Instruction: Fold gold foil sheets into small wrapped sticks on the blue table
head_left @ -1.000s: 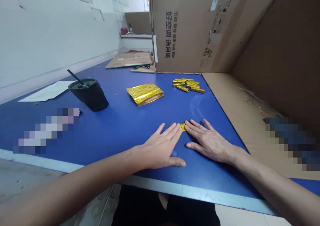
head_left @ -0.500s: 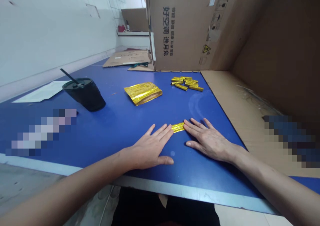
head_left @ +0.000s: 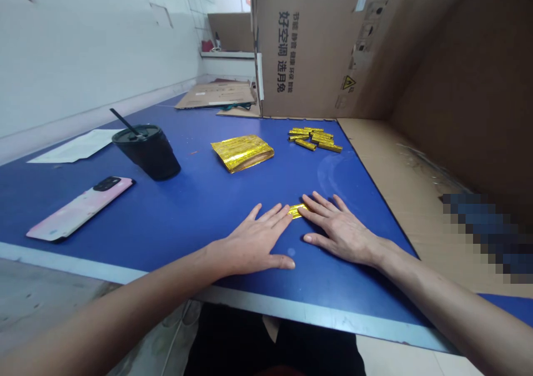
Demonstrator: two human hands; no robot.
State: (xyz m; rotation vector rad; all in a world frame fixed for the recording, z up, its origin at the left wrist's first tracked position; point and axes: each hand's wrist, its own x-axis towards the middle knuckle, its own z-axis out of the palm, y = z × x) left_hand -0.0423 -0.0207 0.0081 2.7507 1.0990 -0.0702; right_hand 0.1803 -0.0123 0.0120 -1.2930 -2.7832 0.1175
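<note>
Both my hands lie flat, palms down, on the blue table (head_left: 200,204), fingers stretched out. My left hand (head_left: 254,242) and my right hand (head_left: 339,229) meet at the fingertips over a small folded gold foil piece (head_left: 296,210), which shows between them. Farther off lies a stack of gold foil sheets (head_left: 242,152). Beyond it to the right sits a heap of several small folded gold pieces (head_left: 315,138).
A black cup with a straw (head_left: 147,151) stands at the left, with a pink phone (head_left: 79,208) near the front edge and a white paper (head_left: 79,145) behind. A large cardboard box (head_left: 328,43) and cardboard sheets (head_left: 412,187) wall the back and right.
My hands drew apart a little along the gold piece, then came back together so that less of it shows. The view shifted slightly.
</note>
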